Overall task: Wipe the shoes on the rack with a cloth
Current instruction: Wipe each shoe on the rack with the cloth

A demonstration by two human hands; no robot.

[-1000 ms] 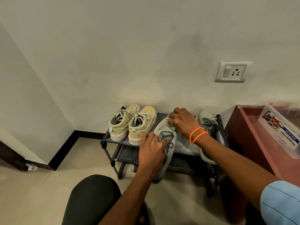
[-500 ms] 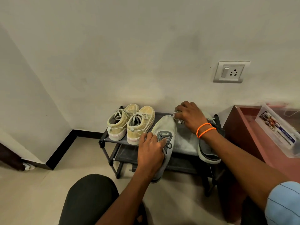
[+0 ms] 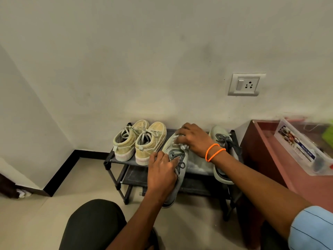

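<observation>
Box label (image 3: pixel 306 156) reads "MULTI BOX"; left hand (image 3: pixel 162 170) grips grey shoe (image 3: pixel 177 184), right hand (image 3: pixel 193 139) clutches cloth (image 3: pixel 183 146)

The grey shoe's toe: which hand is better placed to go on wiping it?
Right hand, probably: it presses the cloth on the grey shoe at the toe, while the left hand grips the laces.

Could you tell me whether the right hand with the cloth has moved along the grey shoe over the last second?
Yes. The right hand, pressing the cloth, swung out towards the other grey shoe and has come back onto the toe of the grey shoe, left of the wall socket.
</observation>
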